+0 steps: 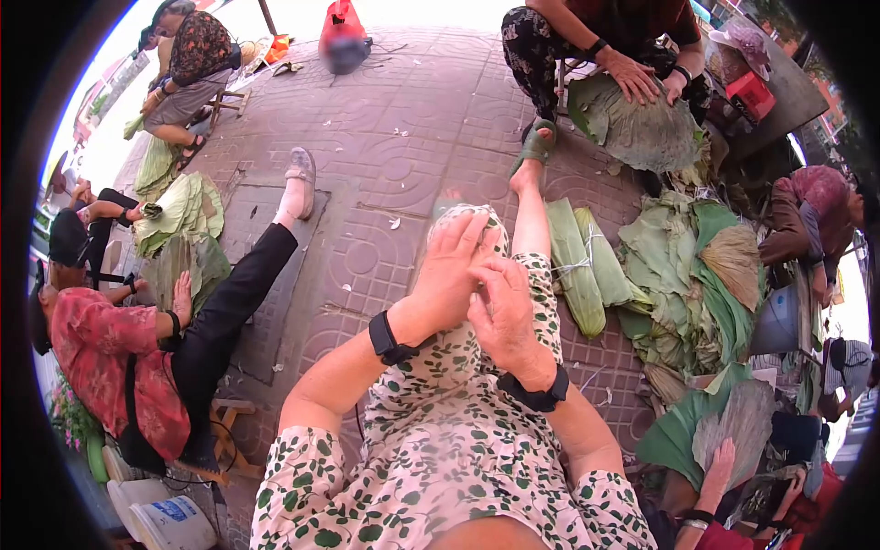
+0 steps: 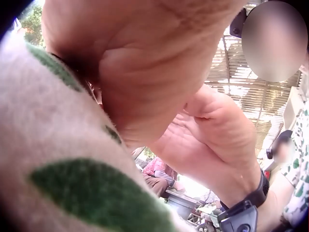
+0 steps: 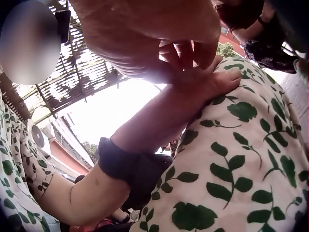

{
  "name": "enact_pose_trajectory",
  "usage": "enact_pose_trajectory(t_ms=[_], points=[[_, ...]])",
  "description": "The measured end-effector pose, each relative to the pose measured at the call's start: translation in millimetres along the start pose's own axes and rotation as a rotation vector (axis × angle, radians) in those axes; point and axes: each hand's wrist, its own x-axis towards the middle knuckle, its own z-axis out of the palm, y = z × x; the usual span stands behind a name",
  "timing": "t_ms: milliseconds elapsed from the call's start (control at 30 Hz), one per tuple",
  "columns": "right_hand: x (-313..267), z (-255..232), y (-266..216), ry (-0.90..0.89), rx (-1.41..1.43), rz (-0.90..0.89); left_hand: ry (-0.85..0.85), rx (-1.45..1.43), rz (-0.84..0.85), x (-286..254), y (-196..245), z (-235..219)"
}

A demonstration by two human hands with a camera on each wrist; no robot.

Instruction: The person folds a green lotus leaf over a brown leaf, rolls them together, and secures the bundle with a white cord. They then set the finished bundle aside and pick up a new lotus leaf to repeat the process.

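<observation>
My left hand rests on my knee, over trousers with a green leaf pattern. Its fingers lie fairly straight and hold nothing. Close beside and partly over it is my right hand, with loosely bent fingers right at the back of the left hand. The right wrist view shows the bent fingers of the right hand above the left hand. A black wrist strap is on my left wrist, another black strap on my right. In the left wrist view, the left palm's heel fills the top.
Tied bundles of long green leaves lie on the paving right of my leg, next to a heap of large flat leaves. A person in front handles a big leaf. Others sit left, one with a leg stretched toward the middle.
</observation>
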Motion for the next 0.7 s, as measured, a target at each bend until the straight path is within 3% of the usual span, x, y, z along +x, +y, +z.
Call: enact_pose_trajectory(t_ms=[133, 200, 233, 333, 467, 500, 600, 700], points=[[4, -6, 8, -0.074, 0.128, 0.019, 0.071, -0.002, -0.006, 4, 9, -8], [15, -8, 14, 0.089, 0.073, 0.061, 0.058, -0.012, -0.007, 4, 8, -9], [16, -9, 13, 0.086, 0.071, 0.056, 0.051, -0.022, -0.01, 6, 7, -9], [5, -4, 5, -0.031, 0.085, 0.015, 0.058, -0.007, 0.012, 1, 4, -7], [-1, -6, -1, -0.061, 0.12, 0.0, -0.01, -0.038, 0.003, -1, 1, -8], [0, -4, 8, -0.07, 0.206, 0.064, 0.024, -0.036, -0.011, 2, 5, -9], [15, -6, 15, 0.074, 0.105, 0.036, 0.071, -0.042, -0.017, 4, 5, -9], [10, -2, 11, 0.025, 0.086, 0.009, 0.039, -0.024, -0.012, 0, -1, -6]])
